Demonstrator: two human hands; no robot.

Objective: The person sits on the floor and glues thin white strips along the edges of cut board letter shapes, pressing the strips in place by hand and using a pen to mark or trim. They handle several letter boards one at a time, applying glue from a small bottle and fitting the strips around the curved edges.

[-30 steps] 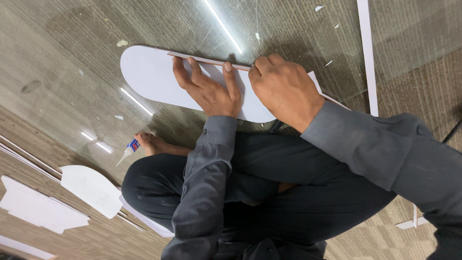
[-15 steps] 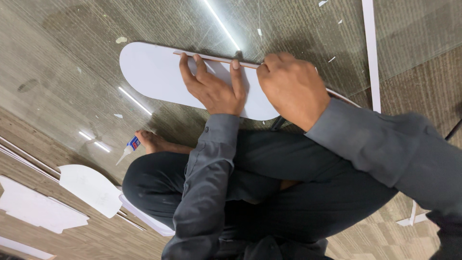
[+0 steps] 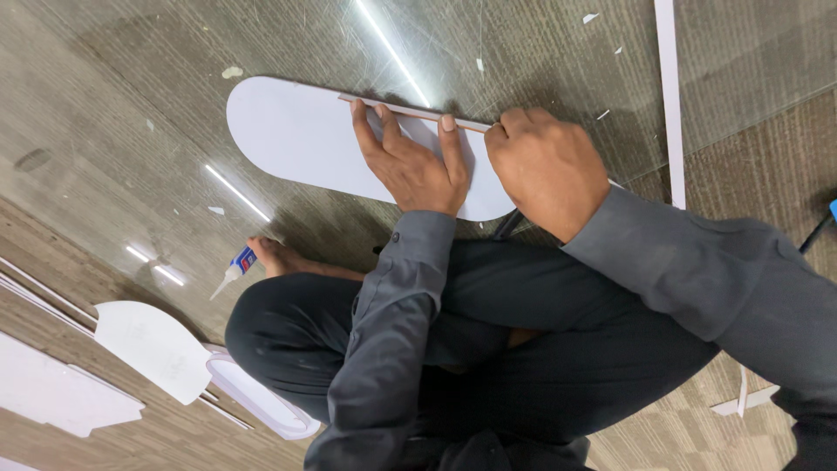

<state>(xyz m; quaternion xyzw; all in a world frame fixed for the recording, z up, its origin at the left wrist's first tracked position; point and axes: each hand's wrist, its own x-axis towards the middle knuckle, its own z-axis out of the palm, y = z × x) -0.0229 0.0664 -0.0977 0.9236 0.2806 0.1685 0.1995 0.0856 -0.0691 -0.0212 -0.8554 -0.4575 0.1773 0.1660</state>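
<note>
A long white board (image 3: 305, 144) with rounded ends lies flat on the glossy glass sheet (image 3: 131, 105) on the floor, a thin brown strip (image 3: 410, 110) running along its far edge. The left hand (image 3: 414, 161) is spread open, palm down, fingers pressing board and strip. The right hand (image 3: 549, 166) is curled into a loose fist at the strip; what it grips I cannot tell. A small glue bottle (image 3: 235, 269) lies near the bare foot (image 3: 279, 259).

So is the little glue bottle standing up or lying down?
Lying down. The glue bottle rests on its side on the floor beside the person's foot, its pointed tip aimed away from the foot.
</note>
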